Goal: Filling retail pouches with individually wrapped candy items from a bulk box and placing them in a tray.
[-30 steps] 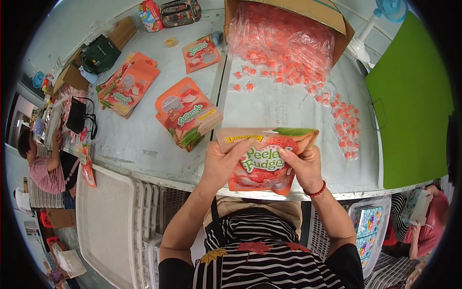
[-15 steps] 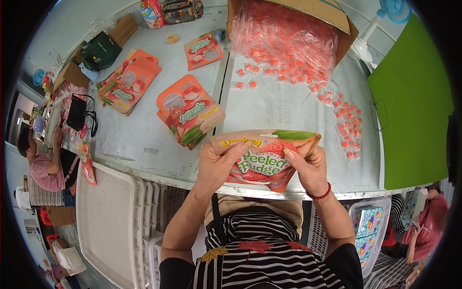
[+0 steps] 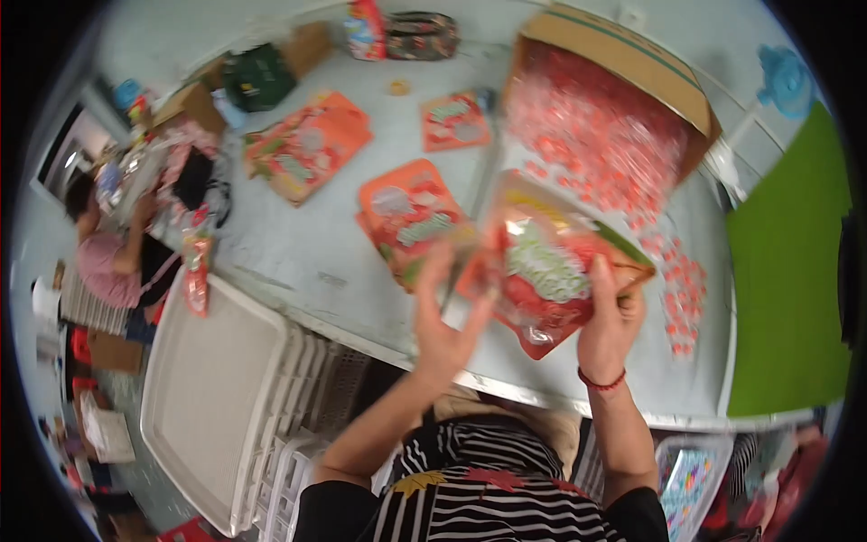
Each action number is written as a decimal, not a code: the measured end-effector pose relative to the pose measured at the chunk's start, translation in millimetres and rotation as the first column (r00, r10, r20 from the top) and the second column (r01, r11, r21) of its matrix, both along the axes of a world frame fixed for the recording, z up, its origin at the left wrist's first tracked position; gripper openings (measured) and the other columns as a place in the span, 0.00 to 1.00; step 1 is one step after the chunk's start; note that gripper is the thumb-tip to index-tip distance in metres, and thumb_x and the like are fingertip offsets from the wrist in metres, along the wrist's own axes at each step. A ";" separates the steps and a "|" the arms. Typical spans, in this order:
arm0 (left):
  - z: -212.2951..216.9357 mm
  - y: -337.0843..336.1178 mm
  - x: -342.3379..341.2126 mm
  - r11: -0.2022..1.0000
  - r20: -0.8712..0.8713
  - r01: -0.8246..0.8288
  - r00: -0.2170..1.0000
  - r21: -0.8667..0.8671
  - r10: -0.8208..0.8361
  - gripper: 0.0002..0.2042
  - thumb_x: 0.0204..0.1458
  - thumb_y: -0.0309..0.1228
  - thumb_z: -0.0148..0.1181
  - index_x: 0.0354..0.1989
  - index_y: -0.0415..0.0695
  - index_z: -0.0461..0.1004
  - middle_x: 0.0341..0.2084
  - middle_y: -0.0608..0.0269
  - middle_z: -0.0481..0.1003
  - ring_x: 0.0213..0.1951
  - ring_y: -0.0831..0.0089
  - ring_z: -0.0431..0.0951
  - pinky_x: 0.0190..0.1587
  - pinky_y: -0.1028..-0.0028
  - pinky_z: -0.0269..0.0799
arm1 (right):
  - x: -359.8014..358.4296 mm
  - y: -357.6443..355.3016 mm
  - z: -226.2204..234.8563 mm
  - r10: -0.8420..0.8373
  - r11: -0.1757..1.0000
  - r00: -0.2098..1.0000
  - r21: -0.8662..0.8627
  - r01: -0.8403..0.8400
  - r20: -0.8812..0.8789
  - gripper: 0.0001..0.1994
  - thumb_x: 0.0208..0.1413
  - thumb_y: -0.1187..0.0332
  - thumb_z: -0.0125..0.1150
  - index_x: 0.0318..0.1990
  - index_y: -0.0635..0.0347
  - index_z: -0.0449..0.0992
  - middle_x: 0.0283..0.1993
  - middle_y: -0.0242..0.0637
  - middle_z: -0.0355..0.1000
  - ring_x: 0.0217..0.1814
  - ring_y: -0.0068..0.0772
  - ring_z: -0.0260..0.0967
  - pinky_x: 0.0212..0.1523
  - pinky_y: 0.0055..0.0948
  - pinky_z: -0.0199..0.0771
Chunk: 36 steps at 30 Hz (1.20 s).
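My right hand grips a pink and red candy pouch by its right side, thumb across the front. The pouch hangs tilted above the table near its front edge, its printed face toward me. My left hand, somewhat smeared by motion, is beside the pouch's left edge. Its thumb and fingers are spread, and nothing shows between them. Just beyond that hand lies a stack of flat pouches of the same print.
An open carton of red wrapped candies stands at the back right, with loose candies spilling forward. More flat pouches lie at the left. Stacked plastic trays stand below the table's left front. A person works at far left.
My left hand has let go of the pouch and moved away from its left edge. The right hand has tilted the pouch and raised it slightly. The whole view has swung left.
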State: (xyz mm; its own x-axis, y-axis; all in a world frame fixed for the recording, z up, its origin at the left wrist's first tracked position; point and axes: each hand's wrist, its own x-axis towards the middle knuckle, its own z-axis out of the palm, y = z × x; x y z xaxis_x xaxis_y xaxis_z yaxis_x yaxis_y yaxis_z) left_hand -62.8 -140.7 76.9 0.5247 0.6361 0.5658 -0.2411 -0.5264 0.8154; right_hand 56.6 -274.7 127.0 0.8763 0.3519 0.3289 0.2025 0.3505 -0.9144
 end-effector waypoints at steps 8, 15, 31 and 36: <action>-3.8 8.1 -31.5 0.971 0.240 -0.234 0.940 -0.058 0.241 0.37 0.44 0.28 0.67 0.63 0.39 0.54 0.66 0.42 0.48 0.67 0.47 0.50 0.66 0.58 0.49 | -40.6 60.5 14.6 0.171 0.985 0.985 -0.033 -0.170 0.025 0.09 0.63 0.69 0.51 0.34 0.64 0.72 0.35 0.28 0.70 0.35 0.16 0.61 0.39 0.18 0.64; 55.9 24.9 -68.5 0.713 0.287 -0.342 0.936 0.611 0.203 0.17 0.41 0.26 0.65 0.43 0.40 0.74 0.44 0.56 0.71 0.47 0.56 0.70 0.51 0.63 0.66 | -77.5 105.8 17.0 0.398 0.902 0.873 -0.292 -0.316 0.283 0.05 0.58 0.75 0.56 0.33 0.69 0.72 0.24 0.25 0.63 0.25 0.15 0.53 0.26 0.16 0.57; 87.2 114.8 -142.6 0.846 -0.626 0.257 0.772 0.468 0.112 0.17 0.44 0.45 0.59 0.21 0.41 0.72 0.22 0.60 0.72 0.34 0.62 0.72 0.51 0.64 0.59 | -96.1 129.3 33.8 0.772 0.598 0.570 -0.624 -0.503 0.281 0.08 0.56 0.72 0.59 0.34 0.70 0.75 0.26 0.38 0.69 0.27 0.29 0.64 0.32 0.25 0.65; 67.3 120.2 -142.1 0.791 -0.387 0.097 0.903 0.603 0.185 0.14 0.45 0.41 0.58 0.19 0.43 0.72 0.19 0.63 0.70 0.33 0.64 0.72 0.52 0.64 0.59 | -96.7 138.0 30.5 0.745 0.642 0.573 -0.601 -0.476 0.341 0.07 0.56 0.71 0.59 0.33 0.69 0.75 0.24 0.38 0.68 0.25 0.30 0.63 0.31 0.26 0.65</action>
State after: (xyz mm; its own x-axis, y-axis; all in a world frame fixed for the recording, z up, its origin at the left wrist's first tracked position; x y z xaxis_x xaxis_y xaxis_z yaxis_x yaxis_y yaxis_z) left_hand -204.9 -20.6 144.2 0.7722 0.2707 0.5749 0.0721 -0.9362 0.3440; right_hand -40.1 -136.7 157.5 0.1156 0.9387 0.3248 0.5588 0.2089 -0.8025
